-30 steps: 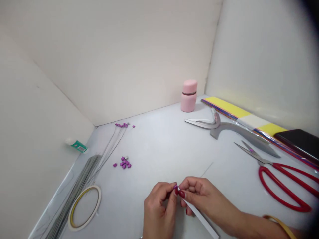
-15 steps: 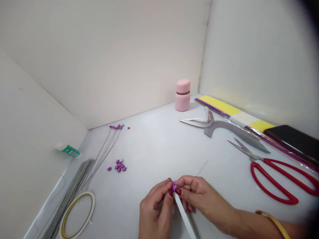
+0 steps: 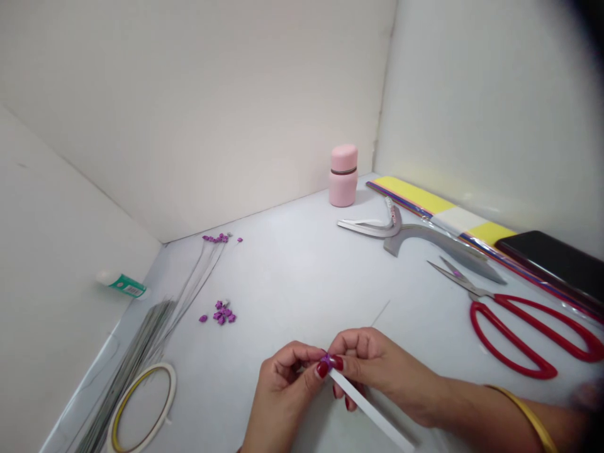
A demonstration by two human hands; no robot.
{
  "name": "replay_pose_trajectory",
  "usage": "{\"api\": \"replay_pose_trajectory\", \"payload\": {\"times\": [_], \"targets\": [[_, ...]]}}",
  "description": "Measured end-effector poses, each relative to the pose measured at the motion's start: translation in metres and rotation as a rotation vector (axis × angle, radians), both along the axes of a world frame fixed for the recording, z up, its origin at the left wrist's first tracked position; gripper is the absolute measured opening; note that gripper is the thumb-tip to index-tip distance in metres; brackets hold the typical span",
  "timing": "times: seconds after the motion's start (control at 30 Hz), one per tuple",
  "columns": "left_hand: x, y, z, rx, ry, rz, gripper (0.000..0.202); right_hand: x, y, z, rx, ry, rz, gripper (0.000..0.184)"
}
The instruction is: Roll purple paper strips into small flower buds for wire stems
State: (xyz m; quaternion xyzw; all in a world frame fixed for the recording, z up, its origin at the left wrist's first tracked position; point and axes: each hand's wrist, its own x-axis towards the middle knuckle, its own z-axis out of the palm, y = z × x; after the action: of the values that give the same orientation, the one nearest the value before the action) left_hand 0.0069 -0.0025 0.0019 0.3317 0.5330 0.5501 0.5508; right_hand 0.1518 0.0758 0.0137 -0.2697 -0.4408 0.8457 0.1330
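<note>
Tiny purple folded bit [image 3: 327, 361], pinched by the fingertips of the left hand [image 3: 286, 389] and right hand [image 3: 380, 365], over the white bench [image 3: 292, 277]. Long, flat white strip [image 3: 369, 407], going from the bit down to the right. Could slip if pinched too softly, or get squashed if squeezed too hard. Far left, white-and-green tube [image 3: 126, 285] with a striped code, print too small to read. Farther right, smooth pink bottle [image 3: 343, 187], no words showing.

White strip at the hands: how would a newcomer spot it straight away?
On the pale tabletop, look to the near side, where the left hand and right hand meet. The white strip runs from the purple piece between them toward the lower right. It is straight, unlike the white ring of tape farther left.
</note>
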Motion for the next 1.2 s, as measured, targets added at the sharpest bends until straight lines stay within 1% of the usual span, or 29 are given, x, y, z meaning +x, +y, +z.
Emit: {"api": "replay_pose_trajectory", "payload": {"times": [0.1,0.27,0.43,0.53,0.67,0.73,0.87,0.97,1.03,1.1,1.13,1.2], "targets": [[0.001,0.0,0.0,-0.002,-0.018,0.009,0.018,0.0,0.0,0.002,-0.027,0.012,-0.007,0.036],[0.0,-0.003,0.006,-0.011,0.115,-0.012,0.018,-0.001,0.001,0.0,-0.043,0.032,0.007,0.035],[0.003,-0.002,0.008,0.007,0.039,-0.001,0.017,-0.002,0.001,-0.001,-0.014,0.012,-0.006,0.037],[0.006,-0.001,0.01,-0.006,0.027,0.0,0.014,-0.001,0.0,0.0,-0.028,0.013,0.015,0.036],[0.006,-0.001,0.01,-0.042,0.008,0.046,0.016,0.001,0.001,0.002,-0.023,0.011,0.049,0.034],[0.005,-0.001,0.008,-0.069,0.049,0.083,0.018,0.001,0.001,0.001,-0.004,-0.009,0.046,0.032],[0.003,-0.001,0.007,-0.095,0.12,0.138,0.018,0.002,0.001,-0.003,0.082,-0.127,0.019,0.025],[0.003,0.0,0.009,-0.149,0.11,0.147,0.018,0.002,0.001,-0.006,0.12,-0.18,0.034,0.025],[0.004,0.0,0.01,-0.156,0.122,0.15,0.017,0.001,0.001,-0.006,0.125,-0.19,0.034,0.026],[0.006,-0.001,0.01,-0.098,0.212,0.166,0.015,0.0,0.001,-0.004,0.119,-0.191,0.028,0.026],[0.006,-0.002,0.009,-0.04,0.29,0.176,0.012,0.0,0.001,-0.003,0.112,-0.187,0.022,0.026],[0.008,-0.005,0.006,0.125,0.496,0.206,0.005,0.0,0.0,0.0,0.093,-0.177,0.0,0.027]]}}
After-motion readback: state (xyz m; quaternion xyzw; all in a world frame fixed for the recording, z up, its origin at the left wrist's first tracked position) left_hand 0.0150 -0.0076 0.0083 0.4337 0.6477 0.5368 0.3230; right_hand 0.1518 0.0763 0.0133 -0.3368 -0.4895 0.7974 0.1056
